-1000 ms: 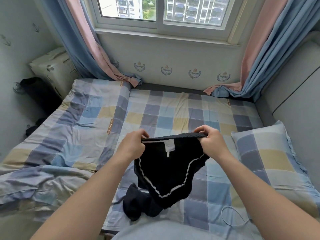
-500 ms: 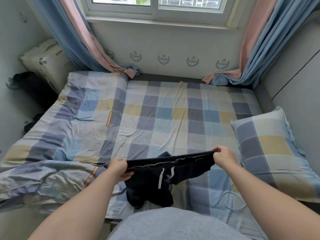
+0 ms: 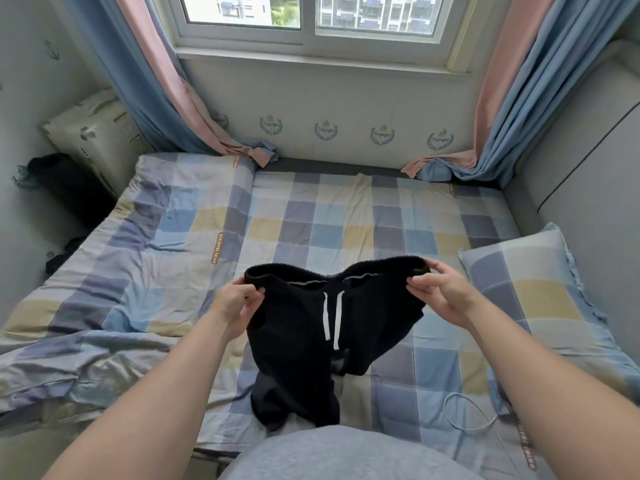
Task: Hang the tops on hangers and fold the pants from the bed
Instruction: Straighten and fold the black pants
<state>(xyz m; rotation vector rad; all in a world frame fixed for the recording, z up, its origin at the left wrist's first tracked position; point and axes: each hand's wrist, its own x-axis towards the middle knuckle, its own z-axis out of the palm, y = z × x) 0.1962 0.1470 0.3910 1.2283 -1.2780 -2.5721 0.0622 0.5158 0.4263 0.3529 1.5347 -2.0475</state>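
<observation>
While both grips hold it by the waistband, the black pants (image 3: pixel 304 341), a short pair, hang spread above the near half of the bed (image 3: pixel 346 216). Left grip (image 3: pixel 235 303): fingers and thumb curled round the left end of the waistband, pinching the cloth. Right grip (image 3: pixel 440 289): thumb and fingertips pinching the right end of the waistband, held a little higher than the left. Between the two the waistband (image 3: pixel 381 265) sags in the middle, and two white drawstring ends (image 3: pixel 334 317) hang down from it side by side. The lower part of the pants drapes downward and its crumpled end lies on the checked sheet at the near edge of the bed, just ahead of the person's grey top (image 3: pixel 346 455). A pillow (image 3: pixel 519 289) in the same checked cloth lies on the right side of the bed, beside the right forearm; a thin white cable (image 3: pixel 464 410) loops on the sheet near it. A rumpled quilt (image 3: pixel 104 306), also checked, covers the left side of the bed. Beyond the bed stands a wall with a window (image 3: pixel 242 8), flanked by blue and pink curtains (image 3: pixel 149 81) whose ends rest on the far edge of the mattress. A dark heap (image 3: pixel 65 178) lies left of the bed against the wall; what it is cannot be told
</observation>
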